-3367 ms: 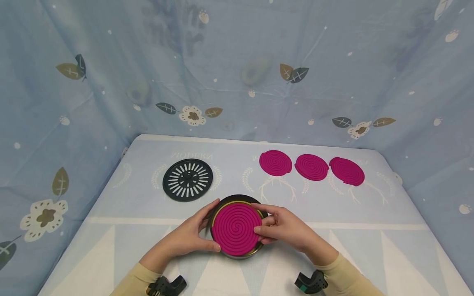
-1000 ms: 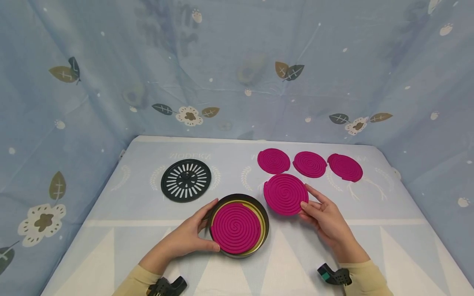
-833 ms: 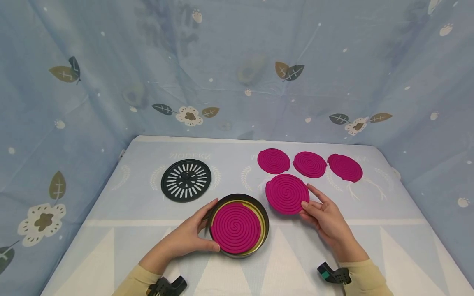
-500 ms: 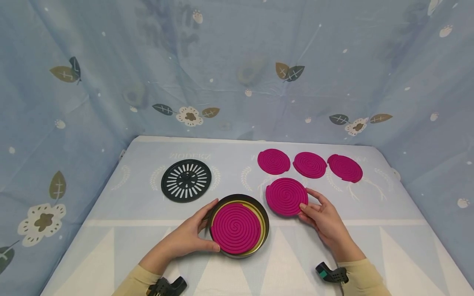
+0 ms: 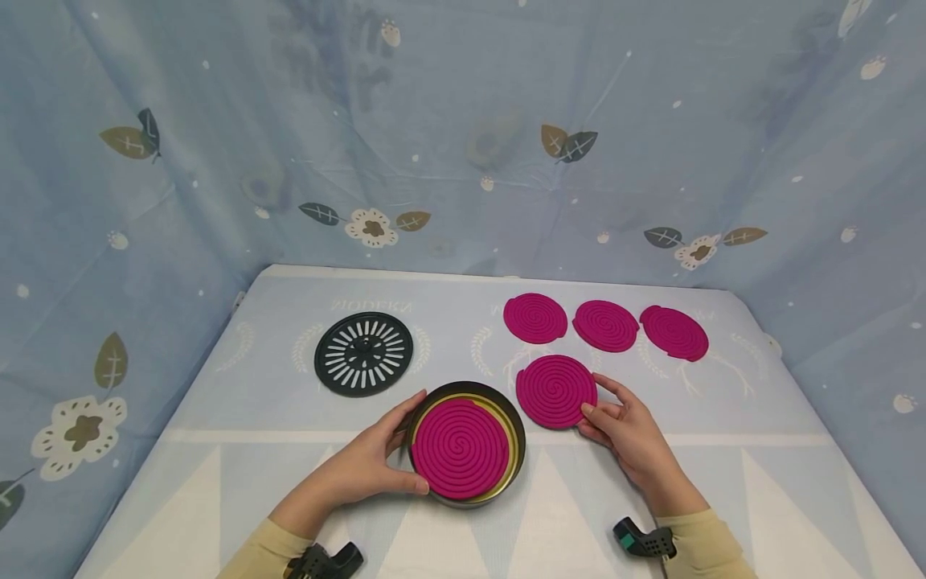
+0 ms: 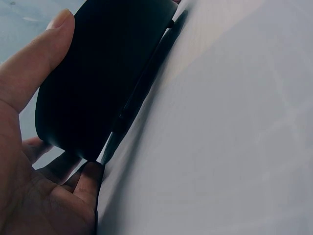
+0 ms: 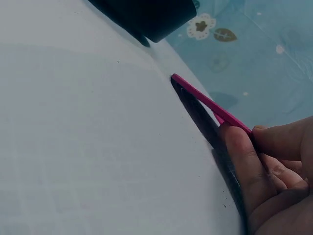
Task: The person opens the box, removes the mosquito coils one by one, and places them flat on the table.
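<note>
My left hand (image 5: 369, 466) holds a round dark tin (image 5: 470, 388) with a yellow inner rim, thumb in front and fingers around the far left side. The left wrist view has the tin's dark side wall (image 6: 102, 73) between thumb and fingers. A pink mosquito coil (image 5: 460, 448) lies in the tin. To the right, my right hand (image 5: 629, 434) pinches another pink mosquito coil (image 5: 555, 392) by its right edge. In the right wrist view this coil (image 7: 210, 104) tilts, its far edge low at the table and the pinched side raised.
Three more pink mosquito coils, a left one (image 5: 535, 318), a middle one (image 5: 606, 326) and a right one (image 5: 675, 333), lie in a row at the back right. A black slotted lid (image 5: 364, 354) lies at the back left. Patterned cloth (image 5: 448, 145) hangs behind the table.
My right hand has gone from the tin to the right with a mosquito coil, then lowered it closer to the table. The left hand has stayed on the tin.
</note>
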### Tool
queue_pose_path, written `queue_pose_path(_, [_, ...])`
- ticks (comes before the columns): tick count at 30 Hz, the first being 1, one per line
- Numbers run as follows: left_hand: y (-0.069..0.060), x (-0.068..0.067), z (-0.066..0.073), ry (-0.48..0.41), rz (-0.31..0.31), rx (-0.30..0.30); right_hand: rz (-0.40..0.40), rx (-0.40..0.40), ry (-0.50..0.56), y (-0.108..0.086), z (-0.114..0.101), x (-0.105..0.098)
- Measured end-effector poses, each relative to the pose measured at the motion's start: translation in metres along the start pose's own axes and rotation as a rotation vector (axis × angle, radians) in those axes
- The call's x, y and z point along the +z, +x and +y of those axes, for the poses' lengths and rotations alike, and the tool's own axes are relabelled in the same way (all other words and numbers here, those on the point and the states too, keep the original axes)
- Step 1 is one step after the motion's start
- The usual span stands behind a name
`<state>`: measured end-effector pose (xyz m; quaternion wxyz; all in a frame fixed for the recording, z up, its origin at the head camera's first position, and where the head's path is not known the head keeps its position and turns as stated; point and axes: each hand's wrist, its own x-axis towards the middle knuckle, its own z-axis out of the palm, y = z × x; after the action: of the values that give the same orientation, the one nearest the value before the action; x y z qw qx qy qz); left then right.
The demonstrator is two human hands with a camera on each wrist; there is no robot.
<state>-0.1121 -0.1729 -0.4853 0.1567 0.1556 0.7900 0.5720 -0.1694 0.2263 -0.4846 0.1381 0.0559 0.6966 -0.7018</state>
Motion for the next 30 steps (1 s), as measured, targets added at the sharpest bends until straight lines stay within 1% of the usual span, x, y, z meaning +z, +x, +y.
queue_pose_path(3, [0.000, 0.000, 0.000, -0.003, -0.002, 0.002, -0.003, 0.002, -0.001, 0.000, 0.001, -0.001])
queue_pose_path(7, [0.000, 0.000, -0.001, -0.007, -0.005, 0.007, -0.028, 0.008, 0.010, 0.000, 0.002, -0.002])
queue_pose_path(10, [0.000, 0.000, -0.001, -0.009, -0.008, 0.012, -0.062, 0.004, 0.009, 0.000, 0.001, -0.004])
queue_pose_path(17, [0.000, 0.000, -0.001, -0.004, -0.005, 0.016, -0.122, -0.011, -0.031, -0.004, -0.003, -0.007])
queue_pose_path(22, [0.000, 0.000, 0.000, -0.010, -0.006, 0.014, -0.119, -0.027, -0.086, -0.009, -0.007, -0.011])
queue_pose_path(30, [-0.001, -0.001, 0.001, -0.016, -0.011, 0.013, -0.106, -0.030, -0.110, -0.015, -0.011, -0.018])
